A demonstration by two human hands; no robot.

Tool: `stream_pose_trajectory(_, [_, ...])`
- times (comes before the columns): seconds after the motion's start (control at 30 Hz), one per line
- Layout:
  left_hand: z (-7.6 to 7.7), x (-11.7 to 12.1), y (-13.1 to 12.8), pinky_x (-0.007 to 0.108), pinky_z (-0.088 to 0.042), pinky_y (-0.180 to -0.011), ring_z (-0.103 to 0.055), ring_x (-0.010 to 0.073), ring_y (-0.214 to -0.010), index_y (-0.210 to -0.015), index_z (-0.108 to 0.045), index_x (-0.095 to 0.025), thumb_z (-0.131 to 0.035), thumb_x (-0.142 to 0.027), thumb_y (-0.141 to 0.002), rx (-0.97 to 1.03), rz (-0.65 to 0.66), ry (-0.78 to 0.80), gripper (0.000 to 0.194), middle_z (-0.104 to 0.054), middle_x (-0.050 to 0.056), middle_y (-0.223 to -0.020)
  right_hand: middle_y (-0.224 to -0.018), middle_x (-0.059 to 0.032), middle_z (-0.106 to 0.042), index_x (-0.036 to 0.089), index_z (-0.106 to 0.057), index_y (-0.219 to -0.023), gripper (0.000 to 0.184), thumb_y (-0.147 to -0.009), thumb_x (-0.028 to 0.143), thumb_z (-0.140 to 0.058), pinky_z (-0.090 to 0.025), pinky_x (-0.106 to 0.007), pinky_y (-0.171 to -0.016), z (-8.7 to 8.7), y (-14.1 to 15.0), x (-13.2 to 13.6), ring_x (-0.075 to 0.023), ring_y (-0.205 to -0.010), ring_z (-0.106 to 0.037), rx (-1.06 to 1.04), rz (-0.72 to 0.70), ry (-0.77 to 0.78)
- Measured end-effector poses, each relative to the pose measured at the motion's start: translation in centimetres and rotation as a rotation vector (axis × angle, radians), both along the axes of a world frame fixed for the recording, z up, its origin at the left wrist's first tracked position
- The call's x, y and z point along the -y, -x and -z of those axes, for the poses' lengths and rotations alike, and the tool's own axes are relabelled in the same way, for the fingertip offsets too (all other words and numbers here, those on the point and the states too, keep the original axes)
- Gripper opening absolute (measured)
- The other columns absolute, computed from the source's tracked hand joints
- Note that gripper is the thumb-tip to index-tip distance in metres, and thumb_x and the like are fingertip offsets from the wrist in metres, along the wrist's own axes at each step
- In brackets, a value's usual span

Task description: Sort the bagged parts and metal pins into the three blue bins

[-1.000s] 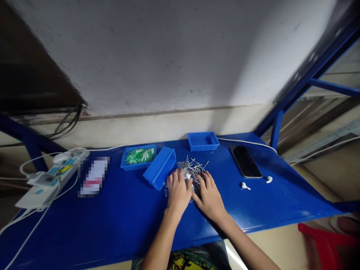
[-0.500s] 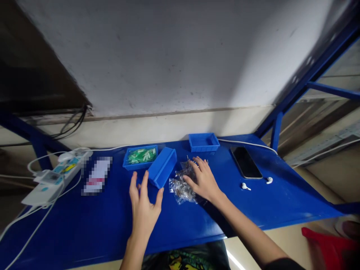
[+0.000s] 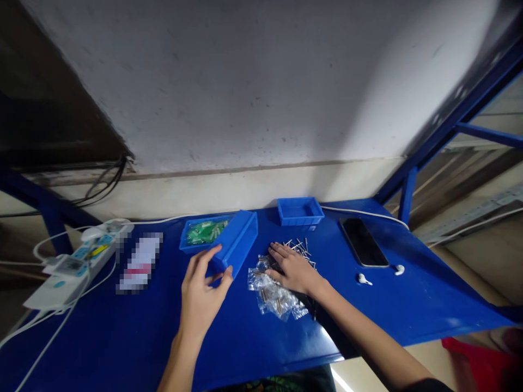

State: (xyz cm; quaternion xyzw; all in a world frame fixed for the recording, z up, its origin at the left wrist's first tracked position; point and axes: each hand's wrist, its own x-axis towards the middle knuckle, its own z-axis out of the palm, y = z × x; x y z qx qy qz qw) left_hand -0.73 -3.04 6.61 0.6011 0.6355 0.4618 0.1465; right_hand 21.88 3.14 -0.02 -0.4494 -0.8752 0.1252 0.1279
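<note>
My left hand (image 3: 203, 291) grips the near end of a blue plastic bin (image 3: 239, 239), thumb on one side and fingers on the other. That bin stands tilted on its side, overlapping the view of a second blue bin (image 3: 192, 249) that holds small white-and-green pieces. My right hand (image 3: 295, 270) lies flat with its fingers stretched out over a heap. Under and in front of it are small clear plastic bags (image 3: 278, 302) with metal pieces inside. Loose thin metal pins (image 3: 301, 247), resembling rivets, stick out past its fingers. Its palm hides part of the heap.
A third blue bin (image 3: 300, 211) stands at the back by the wall. To the right lie a black phone (image 3: 363, 242) and two white earbuds (image 3: 364, 280). A white power strip (image 3: 77, 267) with cables and a blurred-out item (image 3: 141, 261) occupy the left side.
My left hand has closed from spread fingers onto the bin's near end. My right hand has flattened on the heap; the bags now spread nearer to me and more loose pins show behind it.
</note>
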Motion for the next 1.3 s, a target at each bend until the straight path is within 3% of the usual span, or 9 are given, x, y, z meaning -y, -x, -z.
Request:
stream_pose_trajectory(0.13, [-1.0, -3.7, -1.4, 0.027, -0.057, -0.067, -0.060, 0.0195, -0.097, -0.119, -0.055, -0.024, -0.057, -0.032, -0.079, -0.064, 0.011, -0.014, 0.041, -0.058, 0.006, -0.115, -0.136, -0.0129, -0.046, 0.015, -0.045, -0.132, 0.058, -0.089, 0.052, -0.037, -0.028, -0.047, -0.109, -0.5, -1.1, 0.2, -0.0263, -0.131, -0.034, -0.068, 0.013, -0.063])
stream_pose_trajectory(0.27, [-0.7, -9.7, -2.4, 0.037, -0.050, -0.086, -0.063, 0.0223, -0.096, -0.127, -0.048, -0.017, -0.051, -0.030, -0.083, -0.209, -0.032, 0.087, 0.046, -0.066, 0.010, -0.104, -0.131, -0.0148, -0.048, 0.015, -0.047, -0.129, 0.051, -0.089, 0.047, -0.041, -0.033, -0.048, -0.105, -0.2, -3.4, -0.6, -0.0285, -0.130, -0.034, -0.181, 0.275, -0.211])
stream_pose_trajectory(0.4, [-1.1, -15.1, -2.9, 0.043, -0.047, -0.086, -0.064, 0.0281, -0.095, -0.133, -0.042, -0.017, -0.037, -0.029, -0.089, -0.450, -0.066, 0.274, 0.045, -0.069, 0.013, -0.097, -0.131, -0.0189, -0.045, 0.009, -0.044, -0.129, 0.056, -0.088, 0.047, -0.042, -0.032, -0.047, -0.105, 0.0, -5.9, -2.8, -0.0298, -0.130, -0.032, -0.182, 0.468, -0.343])
stream_pose_trajectory(0.53, [-1.1, -18.1, -3.7, 0.041, -0.047, -0.084, -0.063, 0.0302, -0.098, -0.137, -0.035, -0.011, -0.036, -0.023, -0.088, -0.644, -0.039, 0.392, 0.050, -0.067, 0.018, -0.100, -0.130, -0.0180, -0.046, 0.009, -0.042, -0.131, 0.061, -0.086, 0.050, -0.043, -0.030, -0.046, -0.106, -0.1, -7.5, -6.3, -0.0302, -0.129, -0.033, -0.106, 0.443, -0.339])
stream_pose_trajectory(0.63, [-0.1, -18.4, -4.5, 0.041, -0.044, -0.089, -0.054, 0.0316, -0.111, -0.135, -0.037, -0.011, -0.038, -0.028, -0.088, -0.729, 0.016, 0.337, 0.050, -0.059, 0.020, -0.118, -0.122, -0.0163, -0.052, 0.011, -0.049, -0.125, 0.053, -0.087, 0.047, -0.042, -0.032, -0.044, -0.105, -0.1, -8.3, -8.0, -0.0296, -0.126, -0.037, -0.043, 0.396, -0.281])
stream_pose_trajectory(0.77, [2.0, -17.1, -5.5, 0.043, -0.031, -0.104, -0.034, 0.0310, -0.130, -0.133, -0.042, -0.014, -0.040, -0.042, -0.088, -0.791, 0.250, 0.182, 0.052, -0.040, 0.016, -0.140, -0.119, -0.0155, -0.054, 0.011, -0.052, -0.122, 0.049, -0.087, 0.044, -0.044, -0.032, -0.042, -0.104, 0.1, -8.3, -7.8, -0.0292, -0.123, -0.039, 0.000, 0.402, -0.286])
stream_pose_trajectory(0.93, [3.2, -15.7, -6.6, 0.043, -0.037, -0.096, -0.054, 0.0238, -0.113, -0.128, -0.046, -0.028, -0.040, -0.024, -0.089, -0.805, 0.606, 0.186, 0.040, -0.059, 0.006, -0.122, -0.119, -0.0161, -0.054, 0.011, -0.052, -0.122, 0.051, -0.084, 0.045, -0.047, -0.025, -0.047, -0.107, -0.2, -6.6, -7.1, -0.0319, -0.126, -0.035, 0.042, 0.456, -0.312])
stream_pose_trajectory(1.1, [3.0, -15.5, -7.1, 0.044, -0.038, -0.095, -0.056, 0.0228, -0.110, -0.124, -0.050, -0.031, -0.040, -0.016, -0.088, -0.774, 0.629, 0.202, 0.041, -0.061, 0.005, -0.119, -0.133, -0.0177, -0.045, 0.009, -0.041, -0.132, 0.065, -0.082, 0.049, -0.048, -0.028, -0.042, -0.104, -1.9, -3.6, -8.5, -0.0293, -0.125, -0.038, 0.032, 0.343, -0.195])
stream_pose_trajectory(1.3, [2.8, -15.8, -6.6, 0.035, -0.043, -0.093, -0.055, 0.0215, -0.113, -0.126, -0.050, -0.031, -0.043, -0.016, -0.084, -0.737, 0.678, 0.250, 0.045, -0.060, 0.002, -0.123, -0.125, -0.0160, -0.054, 0.012, -0.030, -0.140, 0.066, -0.085, 0.046, -0.045, -0.032, -0.040, -0.096, -1.9, -1.7, -8.9, -0.0278, -0.113, -0.051, 0.101, 0.297, -0.099])
